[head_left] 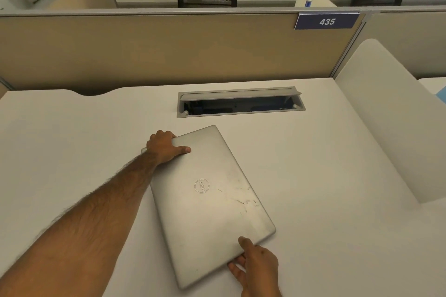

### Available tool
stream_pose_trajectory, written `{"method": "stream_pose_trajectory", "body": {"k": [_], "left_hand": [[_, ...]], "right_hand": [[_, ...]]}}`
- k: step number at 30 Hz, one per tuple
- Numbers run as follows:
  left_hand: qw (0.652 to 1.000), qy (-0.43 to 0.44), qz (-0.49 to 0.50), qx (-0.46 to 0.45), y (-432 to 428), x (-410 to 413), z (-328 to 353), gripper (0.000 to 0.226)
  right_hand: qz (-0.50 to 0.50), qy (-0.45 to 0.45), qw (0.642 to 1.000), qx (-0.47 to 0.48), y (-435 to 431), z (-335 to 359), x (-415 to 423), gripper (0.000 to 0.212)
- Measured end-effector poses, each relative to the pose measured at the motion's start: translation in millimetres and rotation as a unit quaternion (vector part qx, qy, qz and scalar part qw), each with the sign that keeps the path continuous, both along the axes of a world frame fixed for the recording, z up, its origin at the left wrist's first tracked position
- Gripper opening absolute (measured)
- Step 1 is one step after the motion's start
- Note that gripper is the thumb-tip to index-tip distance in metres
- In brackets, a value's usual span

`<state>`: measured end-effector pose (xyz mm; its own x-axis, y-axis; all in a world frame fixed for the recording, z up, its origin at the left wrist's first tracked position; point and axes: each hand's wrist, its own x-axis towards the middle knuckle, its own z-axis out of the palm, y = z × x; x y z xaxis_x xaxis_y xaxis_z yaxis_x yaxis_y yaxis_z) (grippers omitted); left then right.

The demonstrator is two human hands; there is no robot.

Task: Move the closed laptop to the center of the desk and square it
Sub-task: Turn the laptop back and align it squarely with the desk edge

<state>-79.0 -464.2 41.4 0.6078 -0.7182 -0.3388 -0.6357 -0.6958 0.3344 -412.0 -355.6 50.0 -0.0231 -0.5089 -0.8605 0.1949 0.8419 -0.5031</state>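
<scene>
Stiff, smooth and likely slippery, the closed laptop [207, 202] lies askew on the worktop [325, 188], its opposite short ends gripped between the left hand [164, 147] and right hand [258, 265].

Your left hand [164, 147] grips the far left corner of the closed laptop [207, 200], thumb lying on the lid, fingers curled over the far edge. Your right hand [255, 265] holds the near edge close to the right corner, thumb on top, fingers tucked under the rim. Between your two sets of fingers the laptop lies flat on the desk [325, 188], skewed, its long sides running from far left to near right. Beyond your left fingers, to their right, the cable tray [241, 103] is sunk in the desk, lid raised. Behind it stands the partition [144, 48], bearing the number plate [327, 21] far right of your fingers. A side divider [391, 116] stands on the desk's right edge, well apart from your right fingers.
</scene>
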Motion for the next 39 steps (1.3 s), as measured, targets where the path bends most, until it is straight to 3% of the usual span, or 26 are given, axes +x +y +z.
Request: {"method": "stream_pose_trajectory", "body": {"k": [9,25,39], "left_hand": [[0.998,-0.004,0.065,-0.022,22.5,16.2,7.7,0.086],[0.973,0.049,0.209,-0.084,66.9,4.8,3.3,0.085],[0.944,0.095,0.287,-0.131,97.9,-58.9,-8.1,0.076]], "right_hand": [[0.040,0.016,0.996,-0.076,-35.3,-0.9,4.0,0.008],[0.120,0.152,0.955,-0.224,-138.3,-16.7,12.4,0.006],[0.223,0.275,0.894,-0.273,-210.6,-20.2,12.6,0.042]]}}
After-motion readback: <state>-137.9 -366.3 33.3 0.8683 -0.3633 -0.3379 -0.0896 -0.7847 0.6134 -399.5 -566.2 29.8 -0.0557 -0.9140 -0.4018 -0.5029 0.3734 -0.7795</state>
